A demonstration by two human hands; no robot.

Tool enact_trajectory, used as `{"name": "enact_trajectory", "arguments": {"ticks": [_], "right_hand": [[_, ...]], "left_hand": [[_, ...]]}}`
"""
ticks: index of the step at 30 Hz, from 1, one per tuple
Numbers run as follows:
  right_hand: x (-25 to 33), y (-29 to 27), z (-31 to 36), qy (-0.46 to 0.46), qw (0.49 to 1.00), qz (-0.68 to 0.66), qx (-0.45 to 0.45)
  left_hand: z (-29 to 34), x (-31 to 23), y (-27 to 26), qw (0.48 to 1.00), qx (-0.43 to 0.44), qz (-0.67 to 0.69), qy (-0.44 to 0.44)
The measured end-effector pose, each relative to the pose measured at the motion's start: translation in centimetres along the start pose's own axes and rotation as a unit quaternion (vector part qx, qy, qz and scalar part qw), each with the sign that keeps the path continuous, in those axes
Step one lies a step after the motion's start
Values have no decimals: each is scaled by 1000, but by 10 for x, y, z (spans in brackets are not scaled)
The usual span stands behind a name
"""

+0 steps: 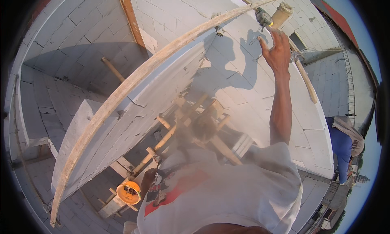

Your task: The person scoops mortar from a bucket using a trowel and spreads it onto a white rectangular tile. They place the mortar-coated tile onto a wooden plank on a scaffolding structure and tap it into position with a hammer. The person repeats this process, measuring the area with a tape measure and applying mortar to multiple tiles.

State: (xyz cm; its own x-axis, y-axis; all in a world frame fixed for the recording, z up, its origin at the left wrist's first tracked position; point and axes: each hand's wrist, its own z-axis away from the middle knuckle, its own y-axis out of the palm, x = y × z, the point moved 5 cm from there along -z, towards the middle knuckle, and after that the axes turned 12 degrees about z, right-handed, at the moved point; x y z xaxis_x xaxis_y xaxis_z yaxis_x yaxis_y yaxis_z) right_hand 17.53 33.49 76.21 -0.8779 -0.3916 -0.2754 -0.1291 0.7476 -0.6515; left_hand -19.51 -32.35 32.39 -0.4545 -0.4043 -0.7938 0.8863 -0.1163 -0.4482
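My right hand (278, 55) is raised at the top of a white block wall (300, 124), its thumb and fingers apart. Just beyond the fingertips is a small dark grey object (264, 17) with a yellow bit; its kind is unclear. A thin wire loop (254, 38) shows beside the thumb, and I cannot tell whether they touch. Of my left arm (149, 180), only a dark, shaded part shows low beside my shirt, above an orange bucket (128, 192); its fingers cannot be made out. A long wooden batten (118, 93) runs across the view from top right to lower left.
Wooden poles and planks (166, 136) form a scaffold below me, partly hazy. A round, pale brown cylinder (281, 14) stands past my right hand. Another wooden stick (305, 80) lies along the wall top. At the right, a person in blue trousers (340, 148) bends over.
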Motion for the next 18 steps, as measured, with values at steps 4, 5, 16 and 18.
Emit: {"name": "enact_trajectory", "arguments": {"ticks": [4, 5, 16, 18], "right_hand": [[-12, 93, -76, 22, 994, 65, 84], [-18, 124, -89, 10, 986, 108, 128], [-127, 238, -102, -48, 901, 214, 374], [-121, 229, -104, -34, 894, 270, 357]], "left_hand": [[5, -34, -23, 975, -166, 135, -61], [14, -34, -22, 940, -193, 207, -193], [3, -69, -44, 941, -199, 200, -186], [0, -61, -44, 956, -185, 140, -179]]}}
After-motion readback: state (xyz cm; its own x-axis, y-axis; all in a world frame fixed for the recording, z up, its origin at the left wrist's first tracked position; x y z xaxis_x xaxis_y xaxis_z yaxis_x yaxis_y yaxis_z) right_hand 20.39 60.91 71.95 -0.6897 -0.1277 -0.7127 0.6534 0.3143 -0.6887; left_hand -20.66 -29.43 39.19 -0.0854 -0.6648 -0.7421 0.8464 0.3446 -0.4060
